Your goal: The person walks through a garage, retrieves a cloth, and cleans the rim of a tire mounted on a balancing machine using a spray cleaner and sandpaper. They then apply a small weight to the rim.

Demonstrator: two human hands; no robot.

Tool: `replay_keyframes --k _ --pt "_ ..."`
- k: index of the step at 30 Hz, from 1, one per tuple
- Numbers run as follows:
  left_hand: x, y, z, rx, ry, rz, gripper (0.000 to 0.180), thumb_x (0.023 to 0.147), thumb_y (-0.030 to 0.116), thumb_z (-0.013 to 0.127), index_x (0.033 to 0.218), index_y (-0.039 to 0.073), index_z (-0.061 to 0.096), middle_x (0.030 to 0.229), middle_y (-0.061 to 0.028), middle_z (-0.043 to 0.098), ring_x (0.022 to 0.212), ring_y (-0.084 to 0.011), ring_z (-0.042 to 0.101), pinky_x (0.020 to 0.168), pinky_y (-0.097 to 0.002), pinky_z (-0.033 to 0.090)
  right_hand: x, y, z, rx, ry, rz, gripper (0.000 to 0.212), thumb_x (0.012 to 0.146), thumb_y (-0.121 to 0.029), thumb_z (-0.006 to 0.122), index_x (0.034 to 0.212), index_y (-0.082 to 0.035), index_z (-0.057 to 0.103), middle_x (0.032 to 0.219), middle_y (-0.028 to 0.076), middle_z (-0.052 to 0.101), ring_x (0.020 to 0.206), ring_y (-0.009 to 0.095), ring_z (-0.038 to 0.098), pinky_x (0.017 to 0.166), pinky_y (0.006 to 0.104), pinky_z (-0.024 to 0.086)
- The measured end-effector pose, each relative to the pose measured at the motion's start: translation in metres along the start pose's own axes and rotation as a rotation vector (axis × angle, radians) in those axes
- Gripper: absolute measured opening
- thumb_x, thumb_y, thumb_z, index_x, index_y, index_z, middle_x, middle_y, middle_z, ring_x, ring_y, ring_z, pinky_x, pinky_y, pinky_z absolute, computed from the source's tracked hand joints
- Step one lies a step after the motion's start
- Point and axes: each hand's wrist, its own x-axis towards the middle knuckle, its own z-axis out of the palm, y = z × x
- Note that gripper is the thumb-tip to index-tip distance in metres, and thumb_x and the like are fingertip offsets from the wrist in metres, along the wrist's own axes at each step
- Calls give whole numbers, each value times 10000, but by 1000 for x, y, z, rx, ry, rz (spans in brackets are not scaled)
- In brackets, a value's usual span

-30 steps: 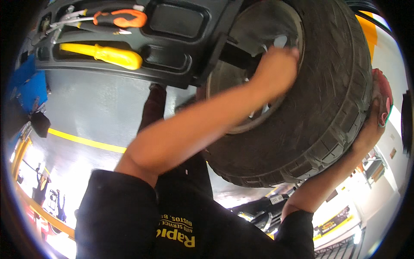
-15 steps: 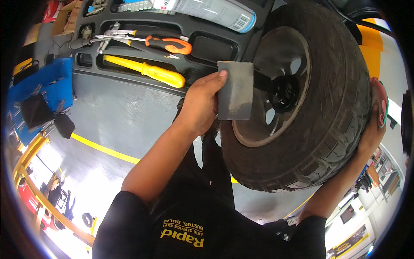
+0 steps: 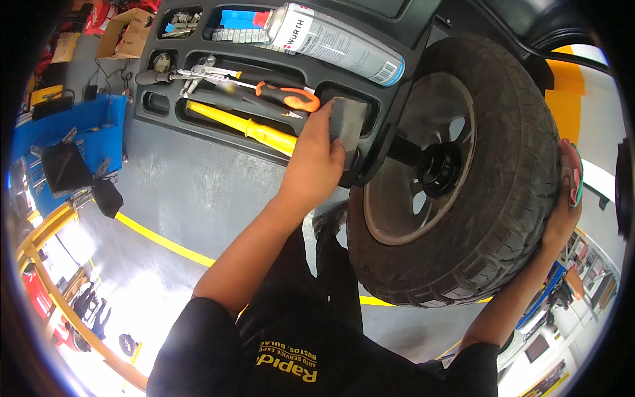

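In the left hand (image 3: 314,162), a flat grey rectangular sheet (image 3: 349,126) is held over the near right corner of a black moulded plastic tray (image 3: 198,129). Left of the grip, a long yellow tool (image 3: 264,131) is laid in the tray; beyond it, an orange-and-black-handled screwdriver (image 3: 288,96). Farther beyond the grip, a grey cylindrical spray can (image 3: 340,49) is placed. To its right, a round black rubber tyre (image 3: 509,172) is mounted.

Glare on floor (image 3: 198,198) (lower left), dark rim

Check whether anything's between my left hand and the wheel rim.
Yes, in this view: the grey sheet that your left hand holds, then the black tray's edge, before the wheel rim. Depth is unclear.
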Motion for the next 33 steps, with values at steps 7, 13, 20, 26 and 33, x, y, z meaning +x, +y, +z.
replay_keyframes --k 7,13,20,26,33 --pt "13 27 -2 107 -82 80 492 859 -88 535 1332 47 502 1295 -261 485 1075 -465 602 853 -495 541 -6 8 1 1 137 122 395 1068 -190 485 1377 44 561 1362 115 632 1282 186 546 1120 325 357" --pt "11 2 6 341 0 312 420 847 -65 551 1266 -70 535 1330 -333 446 1180 -502 544 1006 -487 491 -7 18 -7 -28 114 30 398 1066 -188 493 1386 41 552 1365 122 632 1279 180 548 1108 322 367" --pt "2 9 17 707 -77 231 556 886 165 636 1333 -143 514 1568 -393 206 1390 -480 362 1106 -497 368 -4 8 -2 -9 38 3 415 1083 -136 372 1447 13 506 1447 139 565 1405 236 472 1209 388 298" --pt "2 9 13 768 -68 275 617 873 212 681 1359 -120 498 1626 -264 213 1421 -438 331 1114 -510 343 -13 50 -9 -233 174 123 386 1074 -167 461 1416 -19 557 1367 129 632 1308 227 563 1133 372 386" --pt "6 25 2 444 14 296 484 920 173 653 1352 -7 529 1528 -248 358 1361 -443 398 1102 -510 359 -9 37 -6 -67 168 44 351 1049 -122 489 1363 -7 599 1317 132 665 1246 216 605 1079 334 413"
